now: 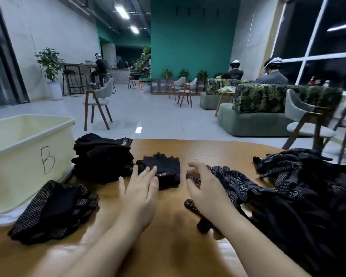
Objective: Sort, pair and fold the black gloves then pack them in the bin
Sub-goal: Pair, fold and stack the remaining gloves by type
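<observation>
Left hand (137, 193) flat, fingers straight, tips on the near edge of the folded pair (161, 171) mid-bench, cuff label toward the person, fingertips pointing at the far edge. Right hand (203, 188) loosely curled, holding nothing, over the loose gloves (300, 188) at the right edge. Stack (103, 156) beside bin (18, 168), left edge.

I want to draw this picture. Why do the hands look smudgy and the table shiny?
Head view: the left hand and right hand are motion-blurred at the fingertips; ceiling lights leave pale glare on the wooden table; the wide lens bends the window frames and the table edge.
</observation>
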Available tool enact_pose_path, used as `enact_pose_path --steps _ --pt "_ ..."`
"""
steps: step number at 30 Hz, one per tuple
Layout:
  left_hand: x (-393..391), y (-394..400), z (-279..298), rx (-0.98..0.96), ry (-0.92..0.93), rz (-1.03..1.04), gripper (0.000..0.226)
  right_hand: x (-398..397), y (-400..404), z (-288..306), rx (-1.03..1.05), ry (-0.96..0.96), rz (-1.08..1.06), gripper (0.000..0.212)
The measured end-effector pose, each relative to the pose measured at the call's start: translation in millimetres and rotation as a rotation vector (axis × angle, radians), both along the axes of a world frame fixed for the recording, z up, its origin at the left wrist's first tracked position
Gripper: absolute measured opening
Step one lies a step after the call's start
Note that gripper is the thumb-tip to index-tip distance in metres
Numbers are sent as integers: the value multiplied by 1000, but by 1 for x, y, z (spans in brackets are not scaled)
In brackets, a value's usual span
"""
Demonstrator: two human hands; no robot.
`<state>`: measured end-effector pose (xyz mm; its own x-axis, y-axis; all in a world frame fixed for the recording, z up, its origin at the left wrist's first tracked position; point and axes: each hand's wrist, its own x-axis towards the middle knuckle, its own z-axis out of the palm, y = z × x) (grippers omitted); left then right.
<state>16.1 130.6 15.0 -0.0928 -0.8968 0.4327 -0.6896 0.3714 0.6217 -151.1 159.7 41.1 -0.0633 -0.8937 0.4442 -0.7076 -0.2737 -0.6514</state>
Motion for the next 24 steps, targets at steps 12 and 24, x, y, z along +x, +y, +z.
enact_pose_path --steps 12,24 --pt "-52 41 -24 -8 -423 -437 71 -86 92 -42 -217 202 -396 34" --pt "-67 42 -18 38 -707 -667 85 -127 134 -48 205 314 -771 45"
